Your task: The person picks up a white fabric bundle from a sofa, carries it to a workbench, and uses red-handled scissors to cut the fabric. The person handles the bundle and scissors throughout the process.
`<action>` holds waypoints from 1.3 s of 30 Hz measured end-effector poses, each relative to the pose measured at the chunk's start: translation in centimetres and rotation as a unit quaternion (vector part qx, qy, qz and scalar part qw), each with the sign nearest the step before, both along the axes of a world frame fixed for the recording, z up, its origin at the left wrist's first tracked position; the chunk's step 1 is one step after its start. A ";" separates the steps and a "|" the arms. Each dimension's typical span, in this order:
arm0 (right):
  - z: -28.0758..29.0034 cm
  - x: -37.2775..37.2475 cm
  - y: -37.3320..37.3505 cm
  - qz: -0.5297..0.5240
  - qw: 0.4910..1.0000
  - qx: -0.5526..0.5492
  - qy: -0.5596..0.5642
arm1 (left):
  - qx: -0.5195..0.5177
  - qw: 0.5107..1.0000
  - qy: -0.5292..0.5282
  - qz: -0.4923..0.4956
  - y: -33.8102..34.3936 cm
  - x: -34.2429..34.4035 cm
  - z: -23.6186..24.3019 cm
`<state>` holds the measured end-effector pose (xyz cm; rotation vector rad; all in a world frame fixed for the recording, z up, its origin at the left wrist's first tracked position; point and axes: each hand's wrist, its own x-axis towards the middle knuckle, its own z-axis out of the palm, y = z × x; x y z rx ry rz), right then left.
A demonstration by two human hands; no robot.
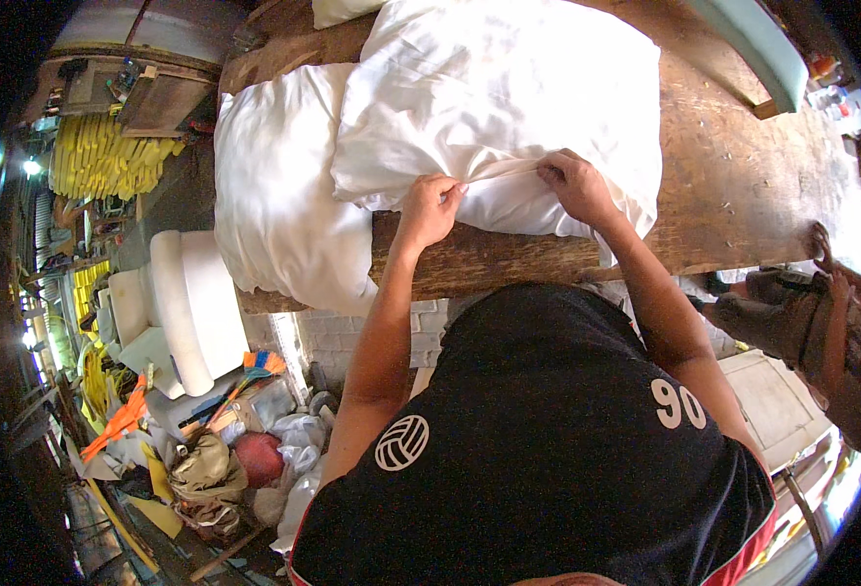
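Note:
A large white satiny cushion or stuffed cover point(504, 83) lies on a worn wooden table point(714, 195), overlapping a second white one point(274, 186) on its left. Along the front of the larger piece, my left hand point(430, 210) pinches the fabric between thumb and fingers. A little to its right and slightly higher, my right hand point(577, 186) grips the same gathered fold, its fingertips partly hidden in the cloth. The fabric between my hands is pulled into a narrow crease.
A pale blue padded board point(762, 49) rests at the table's back right. A co-worker point(811, 332) is beside the table's right end. At left are stacked yellow pieces point(108, 151), a cream upholstered piece point(186, 313) and a heap of bags and scraps point(245, 469).

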<state>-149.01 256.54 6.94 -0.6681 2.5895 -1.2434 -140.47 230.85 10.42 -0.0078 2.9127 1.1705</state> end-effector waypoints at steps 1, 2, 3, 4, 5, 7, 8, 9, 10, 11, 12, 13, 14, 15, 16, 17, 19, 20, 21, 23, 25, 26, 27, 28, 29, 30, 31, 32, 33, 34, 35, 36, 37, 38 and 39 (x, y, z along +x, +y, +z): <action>0.2 -0.2 0.1 0.002 0.999 0.004 -0.034 | 0.032 0.999 -0.023 0.007 -0.1 0.1 0.1; 0.8 -0.4 0.0 0.003 0.998 0.009 -0.066 | 0.044 0.998 -0.050 0.019 -0.2 0.1 0.0; 0.8 -0.5 0.0 0.007 0.997 0.004 -0.077 | 0.056 0.995 -0.077 0.031 -0.4 0.2 -0.1; 0.8 -0.6 0.0 0.010 0.996 -0.001 -0.088 | 0.068 0.991 -0.103 0.043 -0.7 0.2 -0.3; 0.8 -0.6 0.0 0.015 0.995 -0.005 -0.099 | 0.098 0.990 -0.096 0.044 -0.9 0.4 -0.9; 1.1 -0.6 0.0 0.023 0.994 -0.007 -0.108 | 0.157 0.983 -0.082 0.047 -1.5 0.6 -2.0; 1.2 -0.5 0.0 0.026 0.993 -0.007 -0.113 | 0.167 0.980 -0.093 0.048 -1.5 0.6 -1.8; 1.3 -0.5 0.0 0.022 0.992 -0.009 -0.120 | 0.177 0.977 -0.104 0.049 -1.5 0.5 -1.5; 1.5 -0.4 0.0 0.019 0.992 -0.012 -0.127 | 0.187 0.974 -0.115 0.050 -1.5 0.4 -1.4; 1.7 -0.4 -0.1 0.017 0.991 -0.015 -0.133 | 0.195 0.973 -0.115 0.056 -1.6 0.5 -1.5; 1.8 -0.3 -0.1 0.018 0.990 -0.020 -0.135 | 0.202 0.971 -0.115 0.062 -1.8 0.7 -1.8; 2.0 -0.2 -0.1 0.018 0.990 -0.025 -0.137 | 0.210 0.969 -0.115 0.068 -1.9 0.8 -2.0; 2.2 -0.2 0.0 0.016 0.990 -0.029 -0.139 | 0.191 0.976 -0.092 0.055 -1.6 0.6 -1.3; 2.8 0.1 0.0 0.014 0.990 -0.033 -0.134 | 0.173 0.981 -0.070 0.045 -1.2 0.7 0.0; 3.5 0.4 0.1 0.012 0.991 -0.037 -0.129 | 0.154 0.986 -0.047 0.034 -0.9 0.9 0.8; 4.3 0.8 0.2 0.012 0.991 -0.041 -0.124 | 0.122 0.992 -0.023 0.022 -1.0 1.4 0.9; 5.5 2.2 0.8 0.032 0.995 -0.030 -0.085 | 0.058 0.998 0.024 -0.002 -1.2 2.4 1.0; 5.9 3.1 1.1 0.044 0.997 -0.024 -0.066 | 0.028 0.995 0.093 -0.002 -1.0 3.1 1.0; 6.3 4.0 1.4 0.061 0.998 0.014 -0.028 | -0.002 0.987 0.160 -0.003 -0.8 3.6 1.0; 6.2 6.0 2.1 0.083 0.996 0.013 -0.032 | -0.067 0.970 0.217 0.089 -0.1 5.9 0.0; 6.3 7.6 2.3 0.111 0.993 0.011 -0.045 | 0.080 0.963 -0.040 0.254 -0.1 9.2 -3.1; 6.5 8.3 2.3 0.124 0.991 0.010 -0.056 | 0.151 0.918 -0.168 0.327 0.0 10.2 -3.8; 6.5 8.7 2.3 0.137 0.988 0.010 -0.067 | 0.308 0.850 -0.236 0.356 1.0 10.5 -3.6; 6.4 8.7 2.3 0.161 0.984 0.013 -0.072 | 0.403 0.837 -0.216 0.299 2.0 10.5 -4.0; 6.3 8.7 2.5 0.185 0.980 0.017 -0.074 | 0.494 0.814 -0.191 0.237 3.0 10.1 -4.6; 6.4 8.7 2.6 0.209 0.975 0.022 -0.077 | 0.571 0.769 -0.185 0.222 3.0 10.0 -5.4; 6.3 8.7 2.5 0.227 0.970 0.029 -0.083 | 0.641 0.716 -0.182 0.208 2.9 10.0 -6.2; 6.3 8.4 2.6 0.244 0.965 0.036 -0.086 | 0.697 0.647 -0.198 0.239 2.3 9.9 -7.9; 6.3 8.0 2.6 0.260 0.961 0.047 -0.087 | 0.748 0.571 -0.212 0.264 1.9 9.5 -9.0; 6.2 7.8 2.7 0.259 0.955 0.070 -0.124 | 0.740 0.579 -0.203 0.276 1.5 9.6 -9.8; 5.8 7.5 2.7 0.257 0.949 0.092 -0.158 | 0.731 0.589 -0.193 0.286 0.8 9.6 -10.2; 5.2 7.3 2.7 0.254 0.942 0.112 -0.191 | 0.721 0.600 -0.183 0.295 0.4 9.4 -9.5; 4.2 7.3 2.8 0.237 0.943 0.136 -0.189 | 0.688 0.648 -0.174 0.277 0.2 9.6 -8.6; 2.8 7.4 2.9 0.222 0.944 0.161 -0.186 | 0.649 0.701 -0.144 0.257 0.0 9.9 -8.9; 1.8 7.6 3.1 0.203 0.944 0.184 -0.186 | 0.604 0.752 -0.118 0.236 -0.2 10.1 -9.1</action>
